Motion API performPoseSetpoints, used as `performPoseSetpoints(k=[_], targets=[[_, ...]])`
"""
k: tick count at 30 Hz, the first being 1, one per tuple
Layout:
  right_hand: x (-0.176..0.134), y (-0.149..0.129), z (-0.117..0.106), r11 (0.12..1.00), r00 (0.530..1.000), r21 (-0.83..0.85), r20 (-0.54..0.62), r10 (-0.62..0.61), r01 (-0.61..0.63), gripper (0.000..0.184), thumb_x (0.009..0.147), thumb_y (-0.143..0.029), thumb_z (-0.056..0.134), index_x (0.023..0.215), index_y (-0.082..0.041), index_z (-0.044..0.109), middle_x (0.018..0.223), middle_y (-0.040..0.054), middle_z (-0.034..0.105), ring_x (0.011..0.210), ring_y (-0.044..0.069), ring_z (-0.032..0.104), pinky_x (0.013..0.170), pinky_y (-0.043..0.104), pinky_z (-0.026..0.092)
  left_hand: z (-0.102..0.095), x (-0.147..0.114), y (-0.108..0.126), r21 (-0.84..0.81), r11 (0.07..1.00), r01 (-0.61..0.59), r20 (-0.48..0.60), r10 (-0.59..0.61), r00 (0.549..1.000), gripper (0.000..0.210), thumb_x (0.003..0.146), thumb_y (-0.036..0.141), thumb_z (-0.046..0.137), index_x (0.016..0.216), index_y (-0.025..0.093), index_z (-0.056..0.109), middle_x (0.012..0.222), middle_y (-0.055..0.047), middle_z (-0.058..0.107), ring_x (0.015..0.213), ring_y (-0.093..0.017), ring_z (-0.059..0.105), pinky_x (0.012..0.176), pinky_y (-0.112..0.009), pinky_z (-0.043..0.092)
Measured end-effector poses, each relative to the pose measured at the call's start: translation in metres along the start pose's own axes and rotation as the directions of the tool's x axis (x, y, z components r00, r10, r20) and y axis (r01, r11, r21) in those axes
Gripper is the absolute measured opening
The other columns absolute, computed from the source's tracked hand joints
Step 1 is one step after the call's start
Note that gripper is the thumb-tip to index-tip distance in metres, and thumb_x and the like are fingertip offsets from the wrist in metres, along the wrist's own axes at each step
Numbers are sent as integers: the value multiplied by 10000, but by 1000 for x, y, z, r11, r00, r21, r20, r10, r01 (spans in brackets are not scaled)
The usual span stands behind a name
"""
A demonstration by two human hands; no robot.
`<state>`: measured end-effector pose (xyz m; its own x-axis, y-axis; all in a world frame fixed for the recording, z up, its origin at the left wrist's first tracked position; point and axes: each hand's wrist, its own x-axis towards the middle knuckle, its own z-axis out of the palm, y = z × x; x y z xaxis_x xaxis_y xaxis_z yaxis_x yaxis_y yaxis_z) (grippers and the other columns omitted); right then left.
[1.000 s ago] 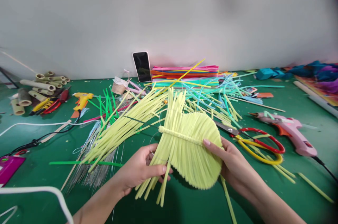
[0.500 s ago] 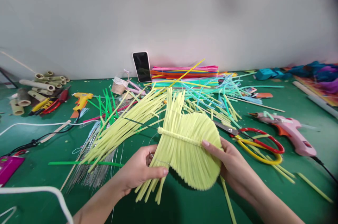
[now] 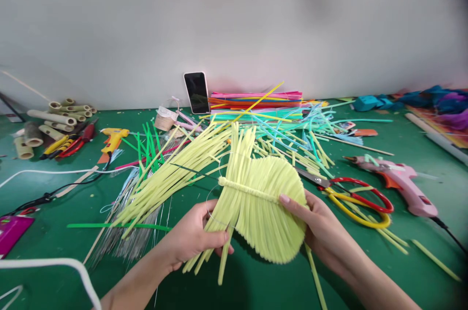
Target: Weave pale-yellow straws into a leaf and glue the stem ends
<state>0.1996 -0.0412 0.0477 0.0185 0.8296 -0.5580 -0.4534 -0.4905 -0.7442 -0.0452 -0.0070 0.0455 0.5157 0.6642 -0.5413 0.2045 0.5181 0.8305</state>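
A leaf shape made of pale yellow-green pipe cleaners (image 3: 272,212) is held up between both hands over the table. A wrapped midrib (image 3: 252,190) crosses it, and a thin wire loop (image 3: 209,203) curves at its left side. My right hand (image 3: 310,217) pinches the rounded right end, thumb on top by the midrib and other fingers hidden behind. My left hand (image 3: 201,234) is closed around the loose pipe cleaner ends (image 3: 219,242) at the lower left, thumb in front. Past the left hand lies a pile of matching pipe cleaners (image 3: 175,173).
Red-and-yellow scissors (image 3: 358,198) and a pink glue gun (image 3: 405,178) lie at right. A yellow glue gun (image 3: 112,139), pliers (image 3: 73,142) and bamboo pieces (image 3: 62,115) are at left. A phone (image 3: 196,93) leans on the wall beside coloured pipe cleaners (image 3: 256,103).
My left thumb and fingers have shifted slightly left and down. The lower loose ends have spread, with one strand now apart from the others. My right hand has stayed put.
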Motion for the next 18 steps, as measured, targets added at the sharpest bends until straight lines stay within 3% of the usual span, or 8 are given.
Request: performPoseSetpoints(k=[5, 8, 12, 18], targets=[[0, -1, 0, 999, 1000, 36, -17, 1, 0, 620, 729, -406, 826, 1284, -226, 617, 1176, 108, 732, 1008, 299, 721, 850, 386, 592, -1, -2, -2, 30, 995, -94, 46, 93, 995, 568, 696, 154, 755, 1235, 188, 581, 1118, -58, 693, 1029, -251, 654, 873, -322, 497], [0, -1, 0, 999, 1000, 45, -27, 0, 1, 644, 728, -402, 826, 1308, -232, 605, 1159, 107, 739, 986, 300, 728, 850, 393, 592, -2, -3, -3, -42, 995, -94, 106, 98, 990, 625, 709, 203, 782, 1287, 198, 544, 1139, -52, 679, 1057, -234, 624, 920, -323, 471], [1, -2, -1, 999, 998, 37, -60, -21, 23, 679, 734, -391, 822, 1350, -247, 578, 1071, 91, 769, 918, 291, 745, 847, 406, 591, -1, -2, -5, -57, 996, -73, 110, 79, 991, 652, 685, 270, 834, 1265, 188, 547, 984, -31, 672, 920, -191, 622, 812, -283, 489], [1, -3, -2, 997, 991, 40, -122, -56, 61, 677, 740, -387, 818, 1360, -266, 572, 1084, 74, 768, 907, 288, 748, 826, 393, 602, 7, 0, -6, 19, 1000, -22, -13, 22, 1000, 603, 642, 359, 863, 1148, 168, 596, 833, -6, 627, 660, -140, 606, 601, -252, 496]])
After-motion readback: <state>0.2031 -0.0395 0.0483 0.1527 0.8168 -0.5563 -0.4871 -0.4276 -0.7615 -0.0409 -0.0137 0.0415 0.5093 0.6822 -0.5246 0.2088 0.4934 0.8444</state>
